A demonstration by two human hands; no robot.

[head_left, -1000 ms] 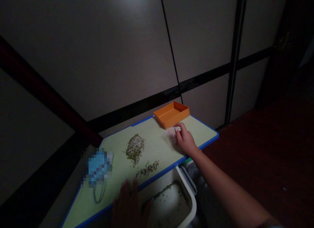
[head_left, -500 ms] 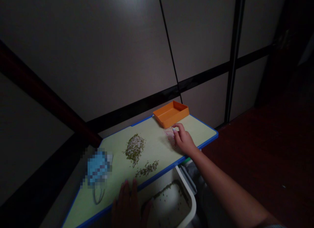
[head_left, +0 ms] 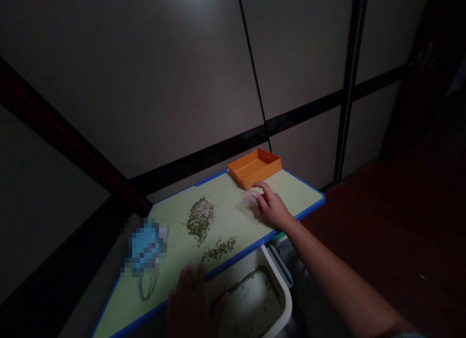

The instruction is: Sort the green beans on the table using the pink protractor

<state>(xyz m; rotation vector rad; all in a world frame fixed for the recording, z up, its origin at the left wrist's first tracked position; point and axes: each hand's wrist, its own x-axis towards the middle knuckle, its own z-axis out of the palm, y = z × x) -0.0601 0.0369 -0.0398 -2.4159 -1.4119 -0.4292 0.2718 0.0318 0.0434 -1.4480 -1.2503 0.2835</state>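
My right hand (head_left: 271,204) is above the right part of the table, its thumb and fingers closed on a clear curved plastic piece with pink markings, which looks like a protractor (head_left: 251,202). The index finger stretches forward near the orange tray (head_left: 251,169). To the left lies a pile of mixed green and whitish grains (head_left: 201,217), with a smaller scatter of darker grains (head_left: 220,248) nearer the front edge. My left hand (head_left: 191,299) is dim at the near edge, fingers stretched out and holding nothing, beside a white bin (head_left: 286,299) with some grains inside.
The pale table (head_left: 167,270) has a blue rim. A blurred blue item (head_left: 145,248) with a loop lies at its left end. Panelled cabinet doors (head_left: 182,86) stand right behind the table. Dark reddish floor (head_left: 393,207) stretches to the right.
My right hand has tilted the clear piece slightly, and its index finger now points farther out. The left hand stays put. The piles look the same.
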